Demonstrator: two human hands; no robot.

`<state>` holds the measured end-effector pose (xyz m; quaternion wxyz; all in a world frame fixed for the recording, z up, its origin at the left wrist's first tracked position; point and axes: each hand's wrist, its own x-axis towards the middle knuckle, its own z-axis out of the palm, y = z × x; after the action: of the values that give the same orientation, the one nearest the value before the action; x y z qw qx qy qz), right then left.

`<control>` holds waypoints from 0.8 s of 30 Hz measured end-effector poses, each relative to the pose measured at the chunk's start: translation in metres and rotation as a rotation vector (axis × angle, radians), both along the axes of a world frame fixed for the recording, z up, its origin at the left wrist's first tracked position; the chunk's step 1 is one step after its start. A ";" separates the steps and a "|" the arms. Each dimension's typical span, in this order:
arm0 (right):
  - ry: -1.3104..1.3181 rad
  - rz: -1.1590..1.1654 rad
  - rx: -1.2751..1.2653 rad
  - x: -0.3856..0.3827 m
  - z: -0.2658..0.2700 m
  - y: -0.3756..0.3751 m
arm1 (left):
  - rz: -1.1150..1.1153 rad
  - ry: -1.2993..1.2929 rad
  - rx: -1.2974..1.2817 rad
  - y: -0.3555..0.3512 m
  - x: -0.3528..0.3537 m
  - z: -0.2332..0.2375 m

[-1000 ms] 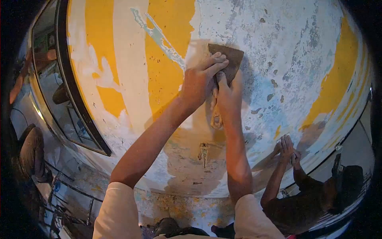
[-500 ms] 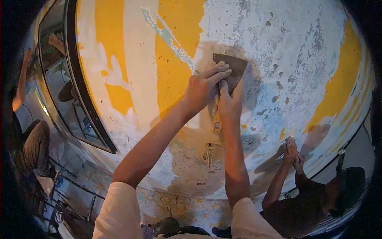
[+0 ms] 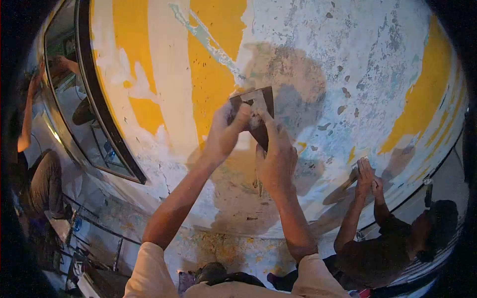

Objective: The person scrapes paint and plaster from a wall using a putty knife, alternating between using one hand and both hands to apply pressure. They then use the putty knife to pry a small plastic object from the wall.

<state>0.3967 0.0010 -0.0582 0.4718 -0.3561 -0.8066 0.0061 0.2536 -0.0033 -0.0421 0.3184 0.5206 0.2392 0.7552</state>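
Observation:
A dark flat scraper blade (image 3: pixel 269 97) with pale residue on its face is between my hands, off the wall's scraped area. My left hand (image 3: pixel 226 126) grips the blade's left side, thumb over its face. My right hand (image 3: pixel 278 156) is closed around the lower part of the scraper, with a finger touching the residue; the handle is mostly hidden. Behind them the wall (image 3: pixel 171 94) carries yellow and cream stripes on the left and patchy, peeled white and grey on the right.
At the lower right, a co-worker (image 3: pixel 382 253) in dark clothes holds both hands against the wall. Another person's leg (image 3: pixel 47 186) shows at the left, beside a dark-framed window (image 3: pixel 107 129). Metal bars (image 3: pixel 118 254) stand at the lower left.
Both hands have drawn down and to the left with the scraper. Its blade has turned and shows its residue-covered face; my left thumb now lies on it.

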 end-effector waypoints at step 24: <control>0.816 0.577 -0.536 -0.013 0.022 0.051 | 1.031 1.176 0.427 0.038 0.009 0.012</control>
<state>0.3835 0.0518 -0.0361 0.6177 -0.1973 -0.5939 0.4763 0.2628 0.0349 -0.0305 -0.3536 0.7063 0.4281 0.4391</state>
